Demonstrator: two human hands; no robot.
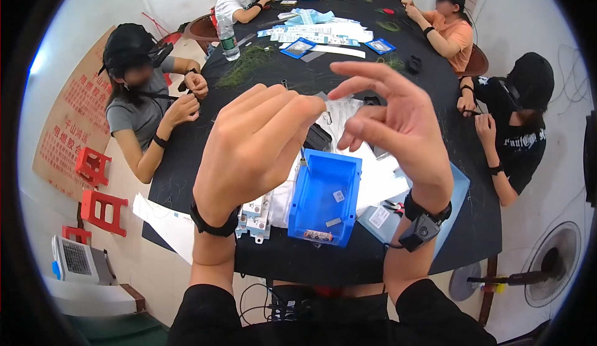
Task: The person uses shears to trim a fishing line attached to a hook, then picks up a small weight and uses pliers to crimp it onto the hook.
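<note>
My left hand (255, 137) is raised over the table with its fingers curled closed around a thin dark rod-like tool (303, 155). The tool's lower end shows below the fingers, just above the rim of a blue plastic bin (324, 187); most of it is hidden in the hand. To the right, my right hand (392, 106) is lifted with thumb and fingers apart, and nothing can be made out between them. Inside the bin lie a small white label (338, 196) and an orange-wrapped cylinder (318, 234). A black case (318, 137) sits partly hidden behind my left hand.
Small white-and-teal boxes (254, 215) stand left of the bin. A light-blue tray (457, 200) with red-handled pliers (395, 207) lies under my right wrist. Farther off are green line tangles (245, 66), a bottle (228, 41) and printed sheets (323, 33). Several people sit round the black table (186, 172).
</note>
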